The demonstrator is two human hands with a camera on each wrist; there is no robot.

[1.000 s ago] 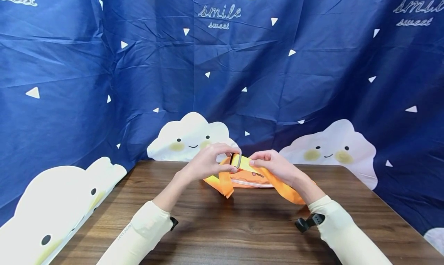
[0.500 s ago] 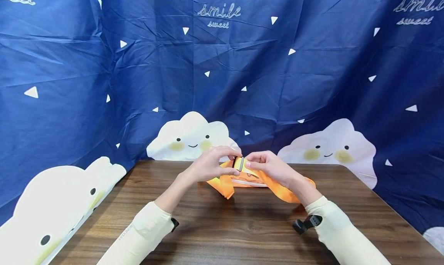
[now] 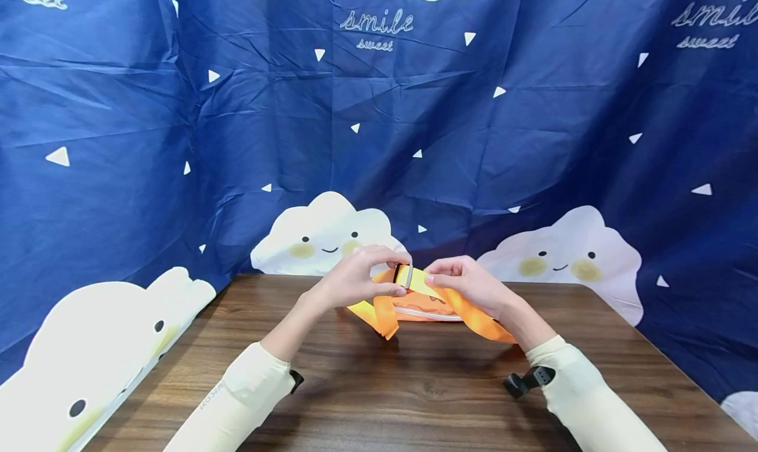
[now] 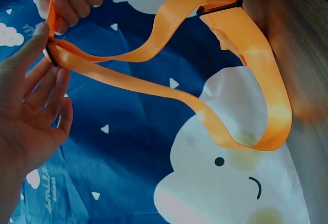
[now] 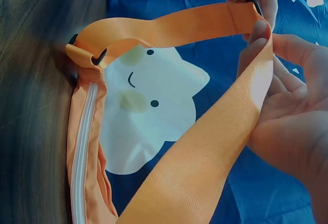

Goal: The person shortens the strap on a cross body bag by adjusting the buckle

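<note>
The left grip pinches a buckle. Beside it, the right grip pinches an orange strap. Behind the buckle, an orange bag sits on the tabletop.

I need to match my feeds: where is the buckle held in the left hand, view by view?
Head: the buckle is below and slightly right of centre.
Left wrist: the buckle is near the left edge, in the upper half.
Right wrist: the buckle is at upper right.
Shared landmark: the orange strap, which meets the buckle.
</note>
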